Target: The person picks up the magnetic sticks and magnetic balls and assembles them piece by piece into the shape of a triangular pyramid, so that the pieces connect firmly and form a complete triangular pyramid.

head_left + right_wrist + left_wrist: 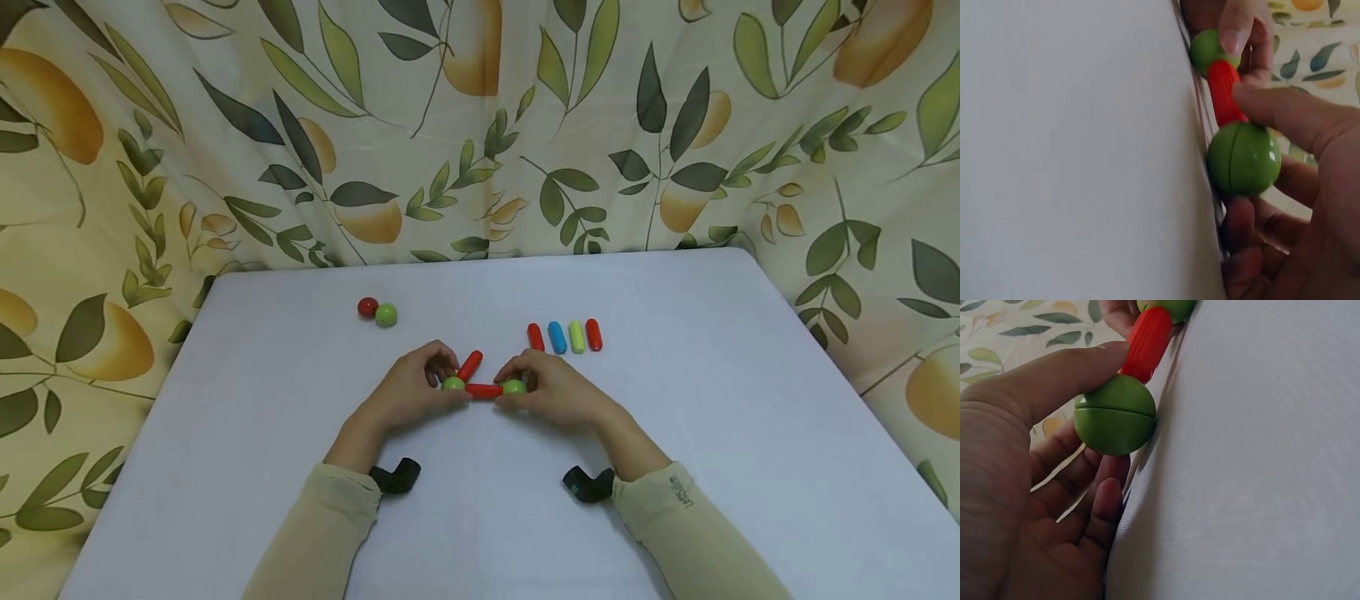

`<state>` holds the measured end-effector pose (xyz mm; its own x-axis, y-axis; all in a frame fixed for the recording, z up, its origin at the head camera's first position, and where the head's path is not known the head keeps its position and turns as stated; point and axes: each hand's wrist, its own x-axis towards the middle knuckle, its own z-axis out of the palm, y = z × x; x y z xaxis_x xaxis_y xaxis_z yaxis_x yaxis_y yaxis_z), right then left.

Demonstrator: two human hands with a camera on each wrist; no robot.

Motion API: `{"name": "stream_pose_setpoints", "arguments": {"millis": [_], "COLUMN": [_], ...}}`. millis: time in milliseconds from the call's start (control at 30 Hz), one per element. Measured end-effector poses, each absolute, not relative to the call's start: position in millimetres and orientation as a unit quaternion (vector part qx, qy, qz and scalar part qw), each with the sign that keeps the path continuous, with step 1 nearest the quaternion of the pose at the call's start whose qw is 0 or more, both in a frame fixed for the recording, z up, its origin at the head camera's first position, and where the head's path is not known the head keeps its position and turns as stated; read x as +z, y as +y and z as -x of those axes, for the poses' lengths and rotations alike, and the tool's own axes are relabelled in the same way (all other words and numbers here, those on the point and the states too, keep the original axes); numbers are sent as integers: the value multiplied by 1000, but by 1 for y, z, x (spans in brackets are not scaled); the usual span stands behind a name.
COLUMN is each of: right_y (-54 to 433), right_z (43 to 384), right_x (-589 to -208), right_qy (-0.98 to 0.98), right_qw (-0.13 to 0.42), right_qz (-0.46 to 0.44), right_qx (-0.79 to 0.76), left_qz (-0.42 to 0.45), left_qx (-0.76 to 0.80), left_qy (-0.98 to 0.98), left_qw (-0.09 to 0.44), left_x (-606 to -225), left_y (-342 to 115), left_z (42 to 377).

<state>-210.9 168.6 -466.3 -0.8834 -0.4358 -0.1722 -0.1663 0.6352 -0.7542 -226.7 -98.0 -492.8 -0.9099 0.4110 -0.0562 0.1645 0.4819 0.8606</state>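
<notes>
My left hand [411, 385] grips a green ball [1115, 415] with a seam around it, its thumb lying by the red rod [483, 391]. That rod links the ball to a second green ball [1244, 158], which my right hand [558, 390] holds between thumb and fingers. In the head view, another red rod [470, 365] slants up and away from the left ball. Both hands are low over the white table, facing each other. The backs of the fingers behind the balls are partly hidden.
Beyond the right hand, a red rod [536, 337], a blue rod [557, 337], a yellow-green rod [577, 337] and another red rod [594, 334] lie in a row. A red ball [367, 308] and a green ball [386, 315] sit back left on the white table [247, 400].
</notes>
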Motion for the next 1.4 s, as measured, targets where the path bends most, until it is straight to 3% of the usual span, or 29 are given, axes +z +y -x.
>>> {"name": "stream_pose_setpoints", "arguments": {"millis": [267, 867, 1200, 1400], "right_y": [160, 164, 163, 164], "right_z": [210, 207, 206, 207], "right_x": [-470, -473, -470, -471], "right_qy": [905, 902, 899, 897], "right_qw": [126, 136, 137, 143], "right_qz": [179, 173, 179, 175], "right_qx": [-364, -371, -377, -379], "left_qz": [-174, -164, -133, -74], "left_qx": [491, 503, 501, 509], "left_qy": [844, 839, 851, 858], "left_qw": [125, 126, 91, 13], "left_x": [-492, -494, -494, -497], "left_y": [-98, -98, -98, -101], "left_z": [228, 227, 226, 229]}}
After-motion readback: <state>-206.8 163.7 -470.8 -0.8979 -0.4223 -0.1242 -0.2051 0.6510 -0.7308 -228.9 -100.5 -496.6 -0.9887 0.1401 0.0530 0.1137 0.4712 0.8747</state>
